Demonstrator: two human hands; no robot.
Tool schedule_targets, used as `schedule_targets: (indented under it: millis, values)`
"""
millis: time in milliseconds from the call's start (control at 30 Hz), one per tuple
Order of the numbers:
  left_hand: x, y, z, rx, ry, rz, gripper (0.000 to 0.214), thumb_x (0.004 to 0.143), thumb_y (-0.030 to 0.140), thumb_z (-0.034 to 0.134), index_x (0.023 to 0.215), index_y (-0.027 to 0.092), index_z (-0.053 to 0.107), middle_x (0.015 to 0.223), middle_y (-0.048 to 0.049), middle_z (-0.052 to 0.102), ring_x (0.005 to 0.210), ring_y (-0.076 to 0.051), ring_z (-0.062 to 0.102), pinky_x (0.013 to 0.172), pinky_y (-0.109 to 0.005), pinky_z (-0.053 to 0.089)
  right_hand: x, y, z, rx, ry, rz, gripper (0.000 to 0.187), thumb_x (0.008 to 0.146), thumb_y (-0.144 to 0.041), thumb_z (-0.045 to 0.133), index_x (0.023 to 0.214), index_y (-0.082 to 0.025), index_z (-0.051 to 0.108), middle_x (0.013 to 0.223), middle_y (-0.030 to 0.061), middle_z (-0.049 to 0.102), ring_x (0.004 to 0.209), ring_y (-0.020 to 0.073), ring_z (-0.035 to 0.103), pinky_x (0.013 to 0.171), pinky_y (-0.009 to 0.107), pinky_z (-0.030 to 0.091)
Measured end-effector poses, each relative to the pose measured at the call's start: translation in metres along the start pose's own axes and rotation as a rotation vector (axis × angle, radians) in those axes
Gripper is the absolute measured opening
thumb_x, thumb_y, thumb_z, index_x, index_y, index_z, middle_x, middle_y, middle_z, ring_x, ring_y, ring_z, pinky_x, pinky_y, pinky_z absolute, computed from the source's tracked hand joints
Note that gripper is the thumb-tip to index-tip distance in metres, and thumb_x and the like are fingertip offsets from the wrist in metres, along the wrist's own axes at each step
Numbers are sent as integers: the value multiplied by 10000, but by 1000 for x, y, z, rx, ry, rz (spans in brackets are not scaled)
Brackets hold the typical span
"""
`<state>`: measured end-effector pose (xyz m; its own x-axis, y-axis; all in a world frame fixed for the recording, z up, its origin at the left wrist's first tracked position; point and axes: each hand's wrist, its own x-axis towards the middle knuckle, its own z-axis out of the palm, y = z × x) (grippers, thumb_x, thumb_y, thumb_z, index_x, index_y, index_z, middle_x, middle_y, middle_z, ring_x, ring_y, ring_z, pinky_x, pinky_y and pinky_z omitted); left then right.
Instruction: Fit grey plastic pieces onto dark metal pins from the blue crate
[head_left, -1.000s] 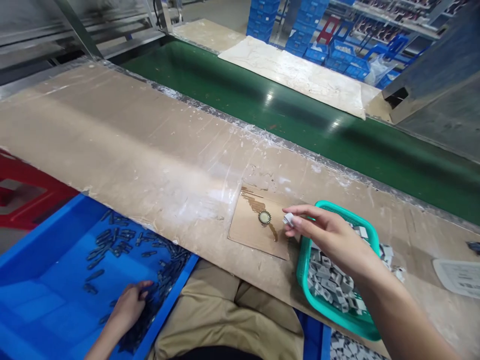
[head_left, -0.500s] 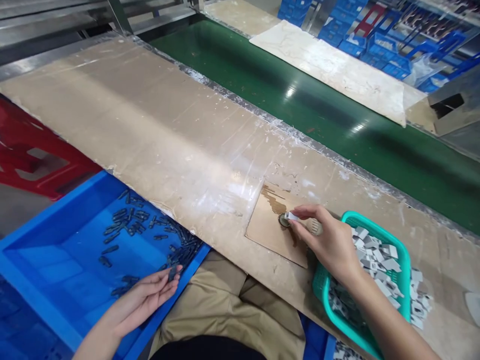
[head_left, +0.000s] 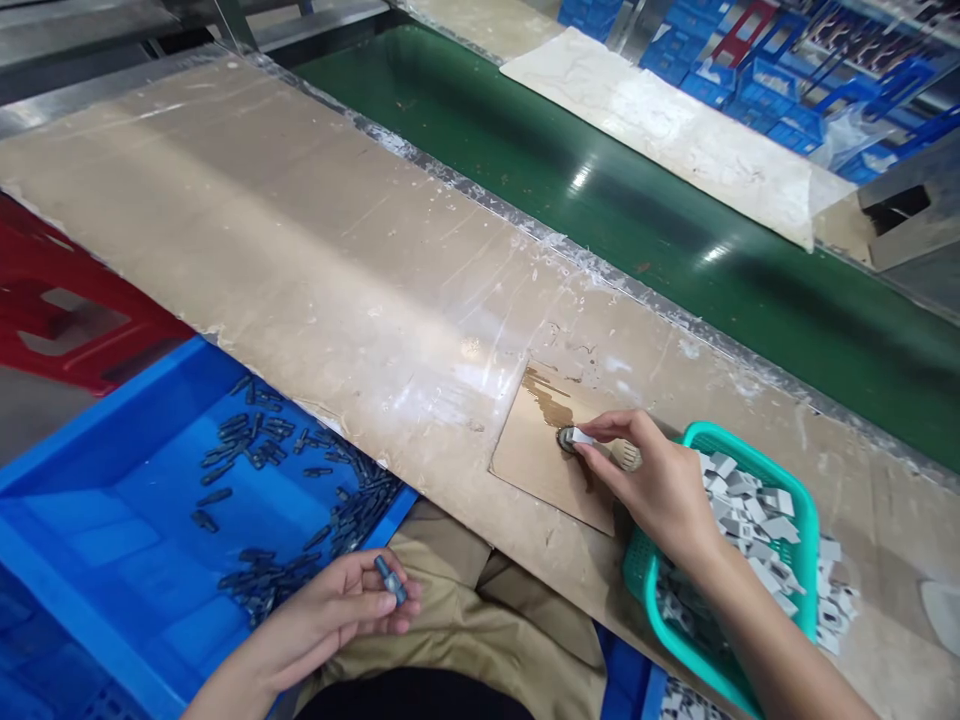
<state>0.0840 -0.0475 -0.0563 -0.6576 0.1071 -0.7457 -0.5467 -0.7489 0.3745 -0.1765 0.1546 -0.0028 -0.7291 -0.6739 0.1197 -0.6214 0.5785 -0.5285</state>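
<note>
Bare table stretches left; right hand pinches a white piece over the cap, left hand clamps a grey part.

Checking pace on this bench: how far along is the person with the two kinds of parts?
Done: nothing finished shows in view. In hand: the left hand holds one dark part over the lap, by the blue bin; the right hand presses a small white part to the round cap on the cardboard pad. Left: many dark parts in the bin, many white parts in the green basket.
</note>
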Motion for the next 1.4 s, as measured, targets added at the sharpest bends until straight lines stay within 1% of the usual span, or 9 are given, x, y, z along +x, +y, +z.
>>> schedule_targets:
  millis: [133, 300, 467, 633, 833, 1033, 1200, 1300, 1400]
  values:
    - [2, 17, 28, 206, 22, 148, 190, 644, 236, 778, 737, 125, 654, 775, -76, 702, 669, -159, 647, 631, -248, 534, 4, -2, -7, 377, 58, 195, 242, 740, -336, 691, 888, -213, 544, 882, 54, 688, 841, 203, 669, 759, 340, 538]
    - [25, 29, 81, 83, 105, 423, 204, 654, 260, 769, 791, 127, 698, 785, -75, 716, 654, -164, 664, 602, -235, 559, 2, -16, -25, 855, 42, 420, 287, 663, -275, 769, 825, -211, 542, 822, 30, 707, 769, 161, 685, 731, 268, 547]
    - [52, 31, 136, -49, -1, 530, 288, 709, 273, 727, 973, 160, 701, 817, -71, 728, 640, -161, 677, 603, -237, 582, -16, -37, -33, 983, 56, 442, 264, 665, -215, 773, 792, -219, 542, 793, 12, 711, 730, 138, 688, 679, 209, 546]
    - [55, 33, 163, 6, -61, 577, 216, 739, 256, 694, 921, 141, 717, 815, -64, 729, 683, -193, 690, 626, -248, 594, -31, -47, -33, 961, 133, 424, 251, 670, -173, 766, 751, -220, 533, 757, -8, 699, 755, 140, 696, 696, 206, 562]
    - [52, 30, 169, 57, -56, 640, 175, 754, 239, 671, 909, 179, 727, 808, -18, 734, 677, -179, 683, 662, -275, 600, -40, -49, -34, 891, 125, 403, 249, 698, -165, 743, 752, -222, 507, 779, -3, 703, 766, 154, 702, 685, 221, 579]
    - [49, 27, 169, 266, 59, 805, 178, 766, 151, 638, 901, 220, 732, 823, 8, 736, 639, -125, 661, 651, -183, 561, -42, -52, -33, 755, 111, 326, 238, 699, -181, 740, 762, -220, 514, 783, 9, 707, 828, 173, 697, 711, 228, 577]
    - [65, 30, 167, 416, 12, 835, 195, 799, 182, 597, 952, 209, 715, 904, -26, 730, 747, -156, 674, 714, -214, 554, -40, -55, -35, 634, 115, 267, 189, 723, -220, 717, 756, -211, 531, 725, 10, 672, 845, 193, 692, 719, 252, 571]
    - [69, 33, 152, 411, 32, 769, 353, 758, 200, 647, 1110, 206, 641, 981, -44, 716, 817, -187, 678, 760, -262, 559, -19, -34, -46, 544, 114, 289, 236, 691, -294, 741, 769, -202, 538, 758, 38, 688, 824, 212, 691, 707, 291, 568]
    - [48, 43, 114, 377, 273, 778, 442, 767, 212, 641, 1204, 228, 574, 1107, -40, 673, 874, -176, 667, 791, -245, 544, 23, 16, -65, 453, 270, 428, 333, 615, -345, 786, 803, -186, 563, 805, 62, 705, 769, 217, 687, 716, 334, 559]
